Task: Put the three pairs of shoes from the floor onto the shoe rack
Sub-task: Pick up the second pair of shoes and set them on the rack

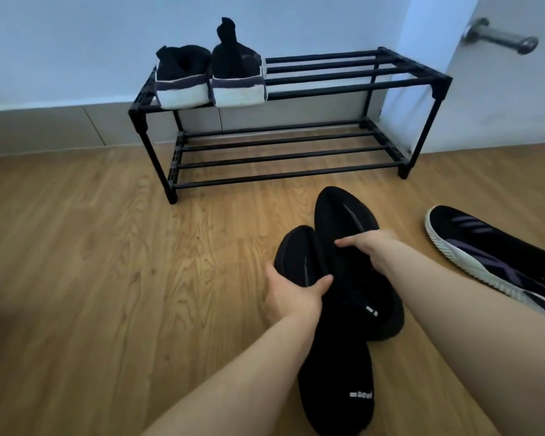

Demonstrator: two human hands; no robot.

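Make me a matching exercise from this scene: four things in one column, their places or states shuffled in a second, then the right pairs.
Things
1. white-soled pair
2. all-black pair
3. striped shoe
4. lower shelf

Places or states
A. lying alone on the floor at the right
B. bare bars, holding nothing
C. gripped by the left hand and right hand
D. standing on the rack's top shelf, left end

Pairs: 1-D, 2-C, 3-A, 4-B

Rack (406, 81): the top shelf's left end is blocked by a shoe pair (211, 80) — middle and right end open. The lower shelf is open edge to edge — bare floor (217, 215) before it.
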